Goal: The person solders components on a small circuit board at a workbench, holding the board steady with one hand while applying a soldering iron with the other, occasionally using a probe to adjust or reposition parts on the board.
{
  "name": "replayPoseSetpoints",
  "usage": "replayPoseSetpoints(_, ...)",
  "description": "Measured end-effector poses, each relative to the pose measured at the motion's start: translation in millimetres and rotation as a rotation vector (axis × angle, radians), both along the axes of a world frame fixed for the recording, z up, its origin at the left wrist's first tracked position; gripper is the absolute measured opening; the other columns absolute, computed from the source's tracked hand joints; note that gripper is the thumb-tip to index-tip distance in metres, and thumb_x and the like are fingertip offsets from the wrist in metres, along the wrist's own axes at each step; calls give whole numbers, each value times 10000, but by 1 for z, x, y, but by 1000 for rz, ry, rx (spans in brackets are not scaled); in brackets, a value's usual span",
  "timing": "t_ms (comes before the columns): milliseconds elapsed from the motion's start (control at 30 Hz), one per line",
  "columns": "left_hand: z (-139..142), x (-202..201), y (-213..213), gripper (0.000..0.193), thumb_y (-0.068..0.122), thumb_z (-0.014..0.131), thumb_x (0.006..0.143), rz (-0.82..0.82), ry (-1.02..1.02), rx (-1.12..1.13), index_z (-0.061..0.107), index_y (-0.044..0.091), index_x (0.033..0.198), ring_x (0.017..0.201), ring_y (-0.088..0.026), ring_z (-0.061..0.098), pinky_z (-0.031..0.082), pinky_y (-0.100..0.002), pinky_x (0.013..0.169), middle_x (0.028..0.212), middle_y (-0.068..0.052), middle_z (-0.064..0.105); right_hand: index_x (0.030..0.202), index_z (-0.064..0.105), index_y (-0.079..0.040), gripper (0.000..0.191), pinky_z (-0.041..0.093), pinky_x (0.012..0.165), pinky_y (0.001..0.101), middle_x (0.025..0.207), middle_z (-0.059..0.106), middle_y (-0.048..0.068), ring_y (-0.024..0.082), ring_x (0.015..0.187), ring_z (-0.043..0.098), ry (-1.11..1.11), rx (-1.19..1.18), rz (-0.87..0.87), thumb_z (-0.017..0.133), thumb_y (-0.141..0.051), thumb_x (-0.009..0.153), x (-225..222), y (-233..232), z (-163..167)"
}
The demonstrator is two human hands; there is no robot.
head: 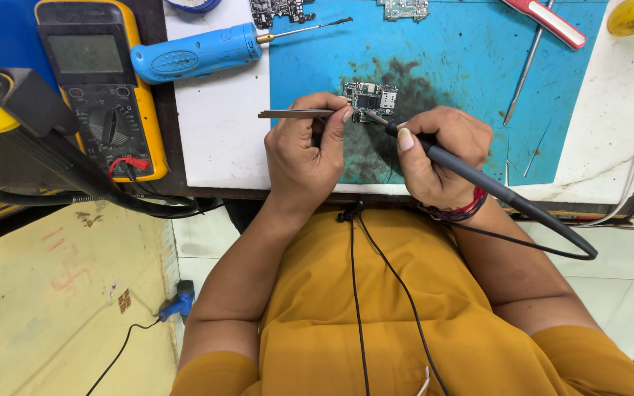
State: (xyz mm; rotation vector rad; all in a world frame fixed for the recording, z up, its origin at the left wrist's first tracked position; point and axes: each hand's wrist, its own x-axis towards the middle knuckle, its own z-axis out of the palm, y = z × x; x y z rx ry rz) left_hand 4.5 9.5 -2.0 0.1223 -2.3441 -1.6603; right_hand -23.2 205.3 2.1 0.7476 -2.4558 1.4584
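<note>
On blue mat (464, 66): left hand (306, 150) grips tweezers (295, 114), right hand (442, 154) soldering iron (478, 180).

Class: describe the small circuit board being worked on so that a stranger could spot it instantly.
Find the blue mat on the white bench. On its dark scorched patch lies a small green circuit board, between the left hand and right hand. Unlike the boards at the mat's top edge, a soldering iron touches it.

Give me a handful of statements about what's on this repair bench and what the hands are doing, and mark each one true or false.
1. The right hand holds a black corded soldering iron to the small green circuit board. True.
2. The left hand holds flat metal tweezers. True.
3. The circuit board lies on a red mat. False: on a blue mat.
4. The yellow multimeter lies right of the board. False: left.
5. The blue-handled screwdriver lies unheld. True.
</note>
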Motion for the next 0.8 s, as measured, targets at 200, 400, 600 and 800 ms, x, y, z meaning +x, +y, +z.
replayPoseSetpoints(200, 0, 0, 0, 88, 88, 728, 1032, -5, -1, -6, 675, 47, 1089, 691, -63, 629, 504, -230, 613, 914, -27, 732, 920, 630, 4, 102, 451, 584, 315, 814, 647, 101, 225, 618, 614, -3, 1, -5, 689, -18, 1001, 1, 0, -1)
replayPoseSetpoints(400, 1, 0, 0, 87, 89, 724, 1039, -4, 5, -10, 674, 46, 1095, 704, -67, 637, 512, -235, 627, 930, -31, 733, 906, 626, -5, 110, 448, 579, 316, 807, 645, 99, 223, 609, 607, -7, -1, -5, 687, -22, 995, 1, 1, -1)
replayPoseSetpoints(600, 1, 0, 0, 85, 90, 721, 1038, -14, 1, -5, 673, 45, 1093, 710, -65, 647, 522, -231, 624, 926, -29, 731, 908, 629, 1, 111, 443, 574, 317, 789, 636, 93, 220, 599, 601, -17, 7, -7, 686, -23, 1000, 1, 1, 1)
replayPoseSetpoints(800, 1, 0, 0, 81, 82, 722, 1039, -12, 2, -9, 673, 45, 1093, 706, -66, 640, 517, -234, 626, 927, -30, 731, 913, 630, -3, 104, 447, 580, 316, 792, 638, 92, 220, 604, 607, -7, 17, -14, 684, -21, 1001, 2, 0, 1)
